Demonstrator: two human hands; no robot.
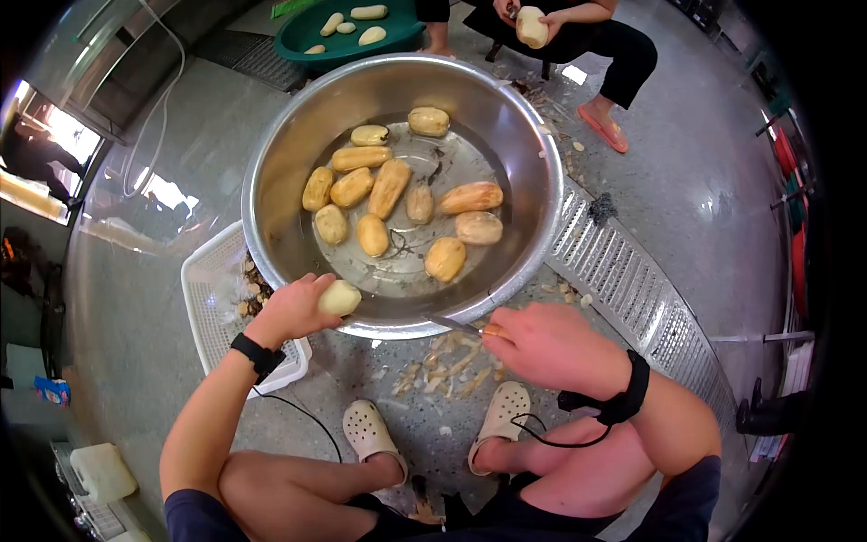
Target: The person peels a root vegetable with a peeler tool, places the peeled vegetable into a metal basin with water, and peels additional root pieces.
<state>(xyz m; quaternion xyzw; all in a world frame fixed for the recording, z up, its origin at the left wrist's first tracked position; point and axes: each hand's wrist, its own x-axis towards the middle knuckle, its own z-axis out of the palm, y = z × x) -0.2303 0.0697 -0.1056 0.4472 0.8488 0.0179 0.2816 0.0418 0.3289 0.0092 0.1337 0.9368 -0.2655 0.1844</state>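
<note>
Wet grey floor (217,117), glossy with reflections; bright doorway (54,144) at far left, pale jug (103,472) low in the same margin. Next, a thin pale hose (165,99) curving down to the floor. White basket (204,298) close against the big steel basin, brown scraps (256,287) inside. Left hand (293,310) closed around a pale root (340,298), smooth and light-coloured, held at the basin's near-left rim; dark band at the wrist. Above and beyond, a green tub (307,56) with several pale pieces (370,13). Centre: steel basin (257,190), shallow water in the bottom, about a dozen stout yellow-brown roots (389,188) lying scattered, most of them in the left half. Below it, peel strips (452,366) on the floor, and two cream clogs (370,429), one on each side. Right hand (551,348) clenched on the handle of a knife (456,325), blade pointing left at the near rim, well apart from the pale root. Upper right, a seated co-worker (578,14) in orange sandals, both hands at another pale root (533,28). Slotted metal grating (632,280) runs down the right side, dark clump (601,209) near its upper end.
</note>
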